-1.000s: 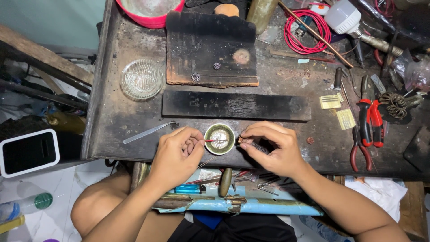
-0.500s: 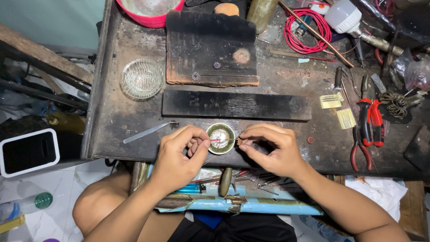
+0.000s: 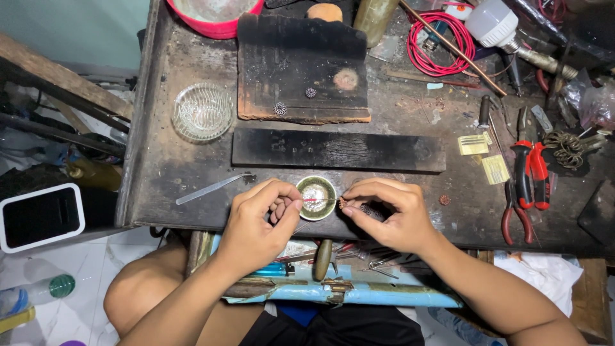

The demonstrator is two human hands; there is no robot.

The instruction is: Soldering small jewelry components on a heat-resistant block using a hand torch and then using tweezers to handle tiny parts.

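My left hand [image 3: 261, 214] pinches a thin red-tipped tool [image 3: 315, 200] whose point lies across a small round metal dish [image 3: 316, 197] on the dark workbench [image 3: 160, 166]. My right hand [image 3: 384, 213] holds a tiny round metal piece [image 3: 343, 204] between thumb and fingertips, right at the dish's right rim. The tool's tip points toward that piece. Both hands rest on the bench near its front edge.
Behind the dish lie a long black bar [image 3: 339, 150] and a charred block [image 3: 301, 67] with two small ornaments on it. A glass dish [image 3: 204, 112] stands left, metal tweezers [image 3: 211, 188] beside my left hand. Red pliers [image 3: 526, 179], red wire [image 3: 442, 41] and a bulb [image 3: 493, 22] are right.
The thin tool's tip has shifted a little rightward over the dish toward the small piece. Both hands stayed almost in place.
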